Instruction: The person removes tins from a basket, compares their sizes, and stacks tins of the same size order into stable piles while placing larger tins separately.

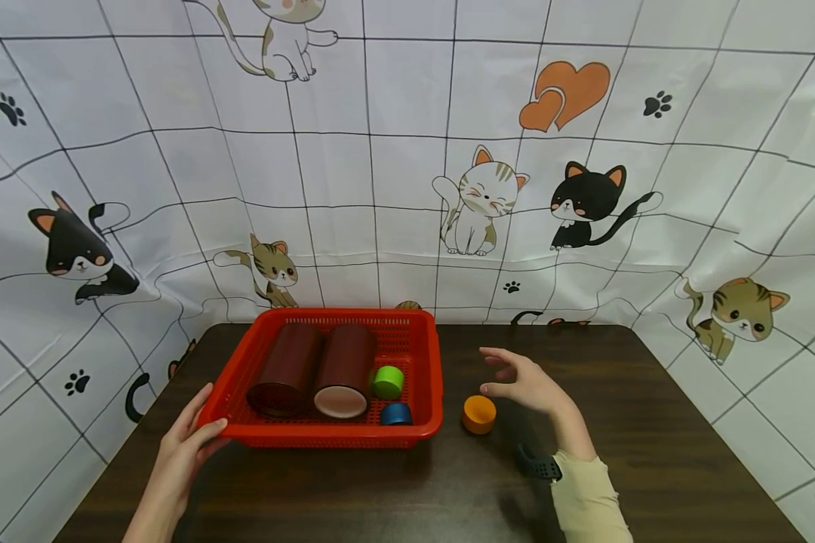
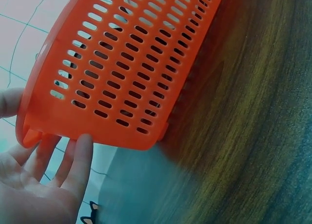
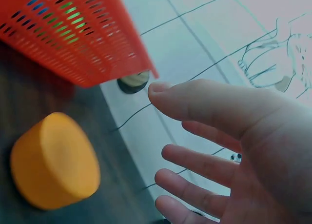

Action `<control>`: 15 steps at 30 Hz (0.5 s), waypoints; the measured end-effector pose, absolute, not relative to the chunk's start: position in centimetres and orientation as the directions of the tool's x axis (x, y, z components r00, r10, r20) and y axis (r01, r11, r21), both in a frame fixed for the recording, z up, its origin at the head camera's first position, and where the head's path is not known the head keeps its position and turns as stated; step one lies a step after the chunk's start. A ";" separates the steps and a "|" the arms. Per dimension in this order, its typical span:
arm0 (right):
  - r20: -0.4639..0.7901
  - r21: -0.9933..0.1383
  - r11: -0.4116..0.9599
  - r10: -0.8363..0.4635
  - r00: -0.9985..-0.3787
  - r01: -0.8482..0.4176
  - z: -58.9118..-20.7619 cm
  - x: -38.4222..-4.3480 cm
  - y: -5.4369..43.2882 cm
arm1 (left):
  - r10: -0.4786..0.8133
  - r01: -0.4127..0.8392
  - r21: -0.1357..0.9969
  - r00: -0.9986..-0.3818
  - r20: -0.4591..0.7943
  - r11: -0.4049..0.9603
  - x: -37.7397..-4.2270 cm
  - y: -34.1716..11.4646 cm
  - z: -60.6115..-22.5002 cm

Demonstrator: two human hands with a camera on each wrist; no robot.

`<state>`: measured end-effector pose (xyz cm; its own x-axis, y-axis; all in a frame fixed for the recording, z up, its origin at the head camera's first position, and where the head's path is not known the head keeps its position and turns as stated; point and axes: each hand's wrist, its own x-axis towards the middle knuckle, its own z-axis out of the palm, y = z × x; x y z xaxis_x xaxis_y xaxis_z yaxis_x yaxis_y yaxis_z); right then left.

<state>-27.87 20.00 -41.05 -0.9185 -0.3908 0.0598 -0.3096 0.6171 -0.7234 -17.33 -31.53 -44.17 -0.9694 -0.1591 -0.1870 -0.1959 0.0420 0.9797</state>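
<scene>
A red plastic basket (image 1: 326, 436) with slotted walls stands on the table. My left hand (image 1: 182, 446) grips its front left corner, thumb over the rim and fingers underneath, as the left wrist view shows. Inside lie two large dark brown cylinders (image 1: 345, 360) side by side, a small green cylinder (image 1: 388, 382) and a small blue cylinder (image 1: 396, 414). To the right of the basket a short orange cylinder (image 3: 66, 160) sits on the table. Just beyond and above it hovers my right hand (image 1: 528, 383), fingers spread and loosely bent, holding nothing and apart from the orange cylinder.
The dark wood-grain table (image 1: 652, 452) extends to both sides and in front of the basket. Behind it hangs a white gridded sheet (image 1: 394, 173) with printed cats, close to the basket's back edge. A black band (image 1: 539, 464) is around my right wrist.
</scene>
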 end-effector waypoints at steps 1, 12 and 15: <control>0.066 -0.722 0.616 -0.390 -0.918 -0.314 -40.7 -28.0 19.9 | -0.156 -0.188 0.981 -0.971 -0.180 0.040 -17.3 -31.5 -44.2; 0.101 -0.708 0.607 -0.419 -0.902 -0.361 -37.3 -29.6 17.4 | -0.149 -0.130 0.989 -0.982 -0.118 0.077 -17.2 -31.5 -44.6; 0.111 -0.704 0.598 -0.439 -0.892 -0.382 -36.4 -29.9 16.4 | -0.152 -0.136 0.987 -0.981 -0.123 0.079 -17.2 -31.5 -44.6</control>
